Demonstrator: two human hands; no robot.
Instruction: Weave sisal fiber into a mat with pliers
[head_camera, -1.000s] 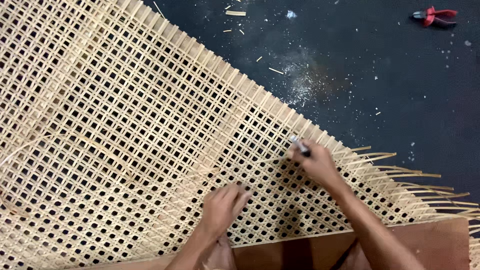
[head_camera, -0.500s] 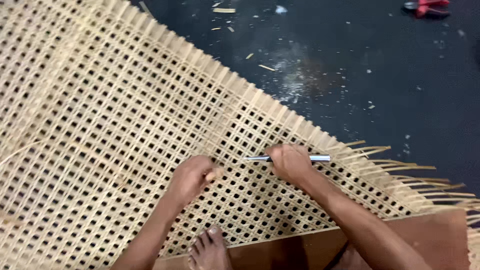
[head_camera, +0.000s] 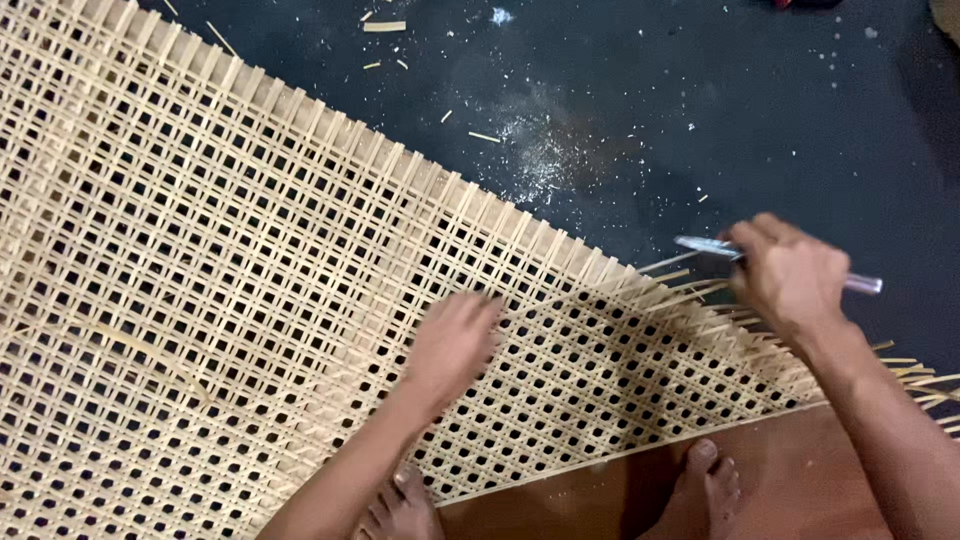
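1. Here, a large sheet of woven cane webbing (head_camera: 250, 260) lies spread over a dark floor (head_camera: 700, 120), its open lattice running from the upper left corner down toward the lower right.
2. The left hand (head_camera: 455, 345) lies palm-down on the webbing near its lower edge, fingers stretched forward and loosely together, pressing on the weave rather than closing around anything.
3. The right hand (head_camera: 790, 275) hovers over the frayed right edge of the webbing, closed in a fist around a slim metal tool (head_camera: 715, 247).
4. The tool's pale, flat end sticks out to the left of the fist, above the loose strand ends (head_camera: 690, 290); its other end shows to the right of the hand as a short shiny stub.
5. The tool is somewhat blurred, so it is probably a thin blade or awl, but its exact kind cannot be told.
6. The strand ends fan out unevenly along the right border of the sheet, a few of them pointing away over the floor.
7. Two bare feet (head_camera: 700, 485) show at the bottom: one rests on a reddish-brown board (head_camera: 800, 480) that lies beside the lower edge of the webbing, the other pokes out under the left forearm.
8. Small cane offcuts (head_camera: 385, 26) and pale dust (head_camera: 545, 150) are scattered on the floor beyond the sheet, well apart from both hands.
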